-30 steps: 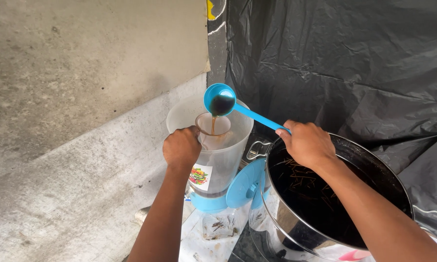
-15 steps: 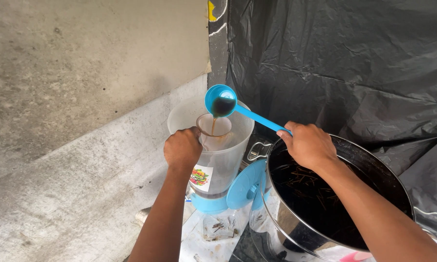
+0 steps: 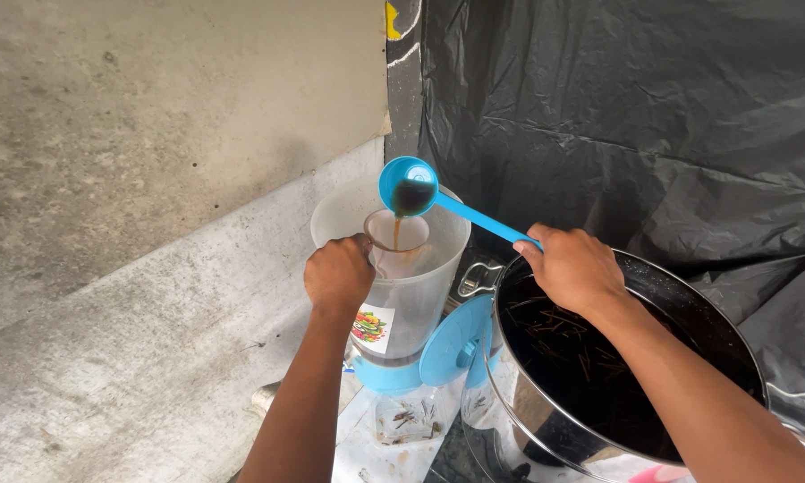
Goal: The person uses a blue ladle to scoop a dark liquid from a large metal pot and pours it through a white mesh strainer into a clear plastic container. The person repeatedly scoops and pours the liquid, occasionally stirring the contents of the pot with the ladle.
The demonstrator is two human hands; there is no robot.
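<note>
A bright blue ladle [image 3: 409,185] carries dark brown liquid above a translucent whitish jug [image 3: 402,286] with a light-blue base and multicoloured label, beside a silvery steel pot [image 3: 546,420] and black plastic sheeting [image 3: 635,116].

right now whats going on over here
A person is tipping a blue ladle with the right hand, so dark liquid runs into a small strainer cup on a clear plastic jug. The left hand grips the cup. A big steel pot of dark liquid stands beside the jug.
</note>
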